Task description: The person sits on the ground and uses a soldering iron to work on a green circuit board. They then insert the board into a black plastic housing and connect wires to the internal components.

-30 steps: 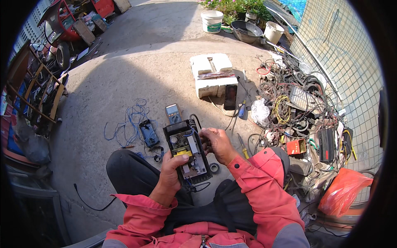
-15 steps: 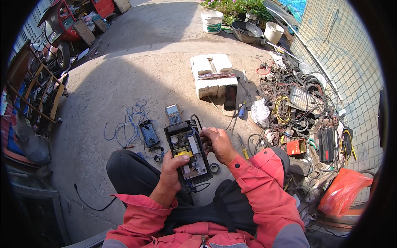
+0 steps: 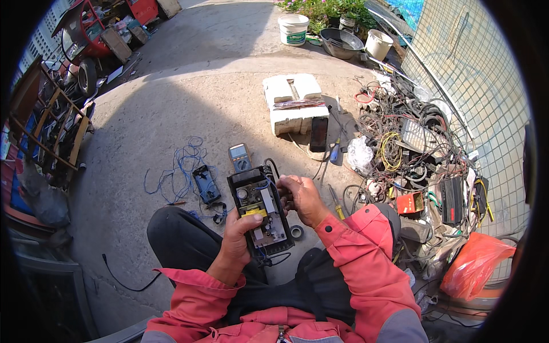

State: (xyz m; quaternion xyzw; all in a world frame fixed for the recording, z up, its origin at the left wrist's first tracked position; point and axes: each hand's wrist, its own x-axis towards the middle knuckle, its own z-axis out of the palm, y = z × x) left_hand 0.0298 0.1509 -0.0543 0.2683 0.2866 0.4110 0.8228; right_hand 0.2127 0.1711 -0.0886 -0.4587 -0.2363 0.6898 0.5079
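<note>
An opened black device with an exposed circuit board (image 3: 264, 228) is gripped by my left hand (image 3: 240, 237), whose thumb lies by its yellow transformer. My right hand (image 3: 303, 200) has curled fingers at the device's upper right edge, by a black cable; what they hold is hidden. Above the device lies a multimeter (image 3: 239, 156), and to its left a blue meter or case (image 3: 207, 184) with tangled blue wires (image 3: 183, 160). A tape roll (image 3: 297, 232) is right of the device; a yellow-handled screwdriver (image 3: 336, 207) is farther right.
A white foam block (image 3: 294, 91) with a phone (image 3: 319, 135) against it stands ahead, a blue screwdriver (image 3: 335, 150) beside it. Tangled cables (image 3: 423, 137) and a red bag (image 3: 474, 266) line the tiled wall on the right. Buckets (image 3: 293, 31) stand behind; scrap (image 3: 48, 114) lies left.
</note>
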